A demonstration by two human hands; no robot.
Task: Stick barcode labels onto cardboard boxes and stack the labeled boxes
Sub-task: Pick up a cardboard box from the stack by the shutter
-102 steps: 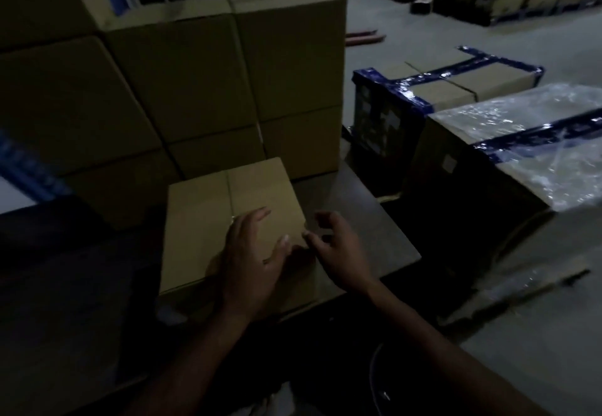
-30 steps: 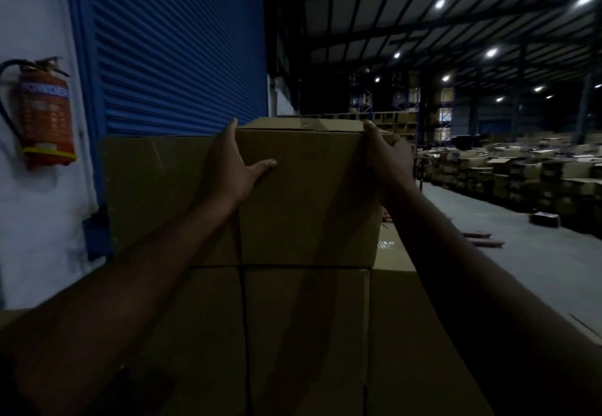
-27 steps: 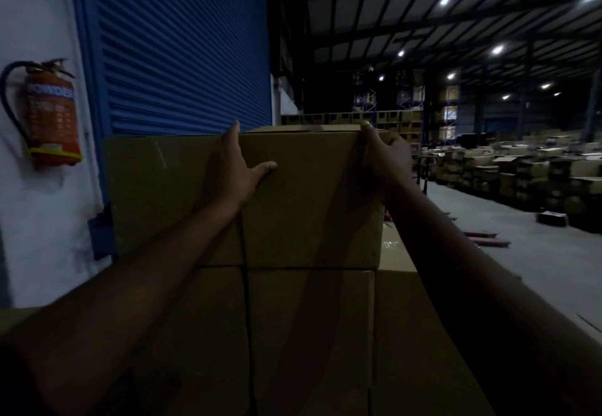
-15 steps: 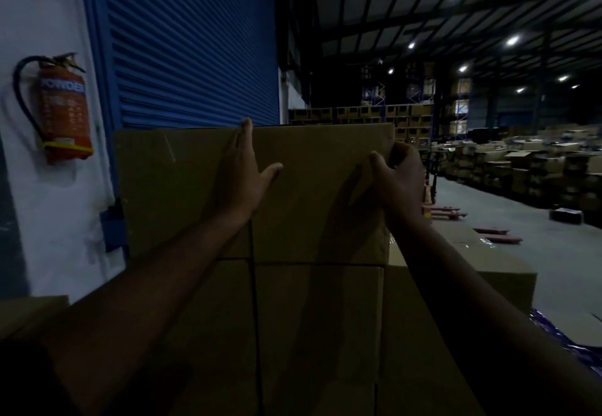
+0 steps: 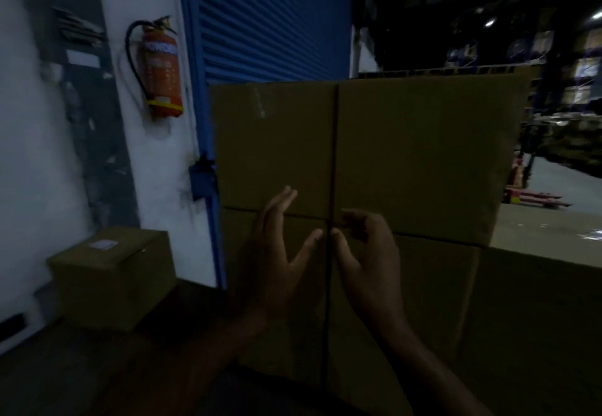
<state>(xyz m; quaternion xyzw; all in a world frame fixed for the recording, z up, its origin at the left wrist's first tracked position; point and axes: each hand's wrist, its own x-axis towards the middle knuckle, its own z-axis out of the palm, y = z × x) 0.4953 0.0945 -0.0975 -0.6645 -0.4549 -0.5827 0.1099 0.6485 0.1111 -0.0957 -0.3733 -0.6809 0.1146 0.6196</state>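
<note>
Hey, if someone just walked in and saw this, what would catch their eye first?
Probably the red fire extinguisher on the white wall at left, beside the blue roller shutter. Then the stacked cardboard boxes filling the centre, with the left hand and right hand in front, holding nothing.

Bare hands and forearms, dim light.
My left hand (image 5: 277, 252) and right hand (image 5: 368, 252) wear no gloves; no rings, watch or bands that I can make out. Both forearms show uncovered to the frame's lower edge, no sleeve or cuff visible. Nails short; finer detail lost in shadow.
</note>
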